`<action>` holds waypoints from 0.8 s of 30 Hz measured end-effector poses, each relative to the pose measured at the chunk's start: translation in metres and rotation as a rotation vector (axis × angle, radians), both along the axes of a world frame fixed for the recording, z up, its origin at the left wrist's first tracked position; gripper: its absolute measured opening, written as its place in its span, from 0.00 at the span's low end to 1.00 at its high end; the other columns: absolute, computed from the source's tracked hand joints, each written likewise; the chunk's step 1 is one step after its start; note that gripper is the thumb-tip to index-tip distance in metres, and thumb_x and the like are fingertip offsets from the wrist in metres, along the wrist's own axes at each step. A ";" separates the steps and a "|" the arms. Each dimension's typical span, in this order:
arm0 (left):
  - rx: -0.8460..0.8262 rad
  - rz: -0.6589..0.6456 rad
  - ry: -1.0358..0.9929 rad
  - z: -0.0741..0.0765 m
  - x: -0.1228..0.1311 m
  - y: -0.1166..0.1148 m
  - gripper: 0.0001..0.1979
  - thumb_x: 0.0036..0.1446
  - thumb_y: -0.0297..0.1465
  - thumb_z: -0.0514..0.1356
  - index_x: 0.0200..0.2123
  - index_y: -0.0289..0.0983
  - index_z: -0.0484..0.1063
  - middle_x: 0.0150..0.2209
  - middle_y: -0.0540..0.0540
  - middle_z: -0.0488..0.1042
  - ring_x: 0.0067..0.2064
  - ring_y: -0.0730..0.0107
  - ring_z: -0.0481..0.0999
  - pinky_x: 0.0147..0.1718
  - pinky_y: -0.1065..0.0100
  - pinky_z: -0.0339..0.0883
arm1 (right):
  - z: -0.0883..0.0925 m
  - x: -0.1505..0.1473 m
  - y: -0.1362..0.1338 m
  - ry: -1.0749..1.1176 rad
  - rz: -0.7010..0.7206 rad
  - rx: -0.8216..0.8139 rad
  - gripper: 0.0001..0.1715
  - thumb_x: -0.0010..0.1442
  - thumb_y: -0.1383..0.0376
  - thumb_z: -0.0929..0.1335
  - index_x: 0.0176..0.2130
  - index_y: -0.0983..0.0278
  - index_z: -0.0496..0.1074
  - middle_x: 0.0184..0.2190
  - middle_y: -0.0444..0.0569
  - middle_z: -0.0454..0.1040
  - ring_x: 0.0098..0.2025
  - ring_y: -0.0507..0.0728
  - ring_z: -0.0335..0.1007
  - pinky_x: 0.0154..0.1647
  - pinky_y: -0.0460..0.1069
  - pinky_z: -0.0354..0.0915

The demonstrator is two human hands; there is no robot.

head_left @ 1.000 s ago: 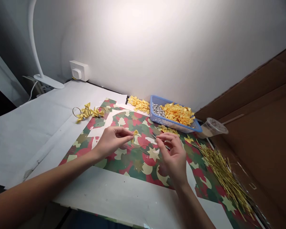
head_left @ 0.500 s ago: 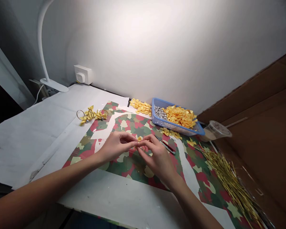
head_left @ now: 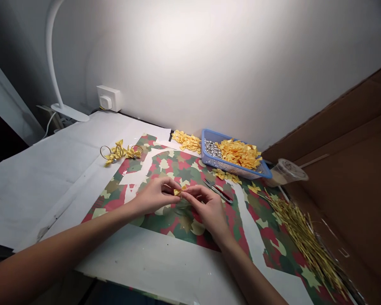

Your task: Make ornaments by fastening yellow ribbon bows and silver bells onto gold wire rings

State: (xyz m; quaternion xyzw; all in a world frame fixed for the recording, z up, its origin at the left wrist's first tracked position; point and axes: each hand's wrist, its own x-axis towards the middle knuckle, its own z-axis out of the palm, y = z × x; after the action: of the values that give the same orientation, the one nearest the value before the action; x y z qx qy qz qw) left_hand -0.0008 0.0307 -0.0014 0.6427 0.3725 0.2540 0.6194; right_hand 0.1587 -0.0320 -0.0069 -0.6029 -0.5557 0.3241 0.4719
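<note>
A small yellow satin ribbon bow [head_left: 179, 192] sits between the two hands, held just above the patterned paper. The left hand [head_left: 155, 196] is narrowly closed, its fingertips pinching the bow's left side. The right hand [head_left: 207, 208] is also narrow, with thumb and forefinger pressed on the bow's right side. A thin wire loop may hang under the bow, but it is too faint to be sure.

Just right of the right hand lies a slim metal tool with red handles [head_left: 219, 192], on a sheet of red, green and cream camouflage-patterned paper [head_left: 180, 163]. Beyond it, loose yellow ribbon pieces [head_left: 224, 175] lie against a blue plastic mesh basket [head_left: 235, 168], which holds yellow ribbon pieces and silver beads. A heap of yellow ribbon pieces [head_left: 186, 141] sits behind the paper. Yellow bows on metal rings [head_left: 120, 152] lie at its far left corner. Gold tinsel strands [head_left: 305, 242] spread at the right, near a clear plastic cup [head_left: 287, 172].
</note>
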 end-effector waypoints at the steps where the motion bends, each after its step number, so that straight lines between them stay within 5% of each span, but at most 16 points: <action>1: 0.000 0.000 0.004 0.000 0.000 0.000 0.09 0.46 0.30 0.65 0.32 0.33 0.71 0.30 0.46 0.76 0.34 0.65 0.77 0.34 0.66 0.70 | 0.000 0.001 0.000 0.025 -0.020 0.003 0.13 0.53 0.56 0.71 0.29 0.64 0.75 0.27 0.49 0.78 0.27 0.54 0.71 0.28 0.48 0.66; 14: 0.081 0.026 0.014 0.004 -0.002 0.001 0.08 0.50 0.31 0.62 0.33 0.34 0.77 0.31 0.44 0.79 0.31 0.68 0.78 0.37 0.65 0.73 | 0.010 0.004 -0.002 0.144 0.014 0.110 0.09 0.57 0.59 0.69 0.33 0.60 0.79 0.33 0.49 0.75 0.38 0.57 0.71 0.37 0.50 0.67; 24: 0.158 0.148 0.091 0.009 -0.004 -0.001 0.06 0.52 0.29 0.60 0.31 0.33 0.77 0.33 0.42 0.79 0.29 0.69 0.78 0.29 0.70 0.74 | 0.054 0.040 -0.019 0.275 -0.140 0.561 0.04 0.56 0.62 0.71 0.31 0.52 0.79 0.34 0.45 0.70 0.36 0.53 0.66 0.33 0.49 0.62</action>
State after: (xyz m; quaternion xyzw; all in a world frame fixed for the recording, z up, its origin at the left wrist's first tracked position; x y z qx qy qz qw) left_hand -0.0048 0.0299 0.0075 0.6710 0.4254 0.2982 0.5291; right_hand 0.1982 -0.0506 0.0471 -0.4364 -0.5115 0.2034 0.7117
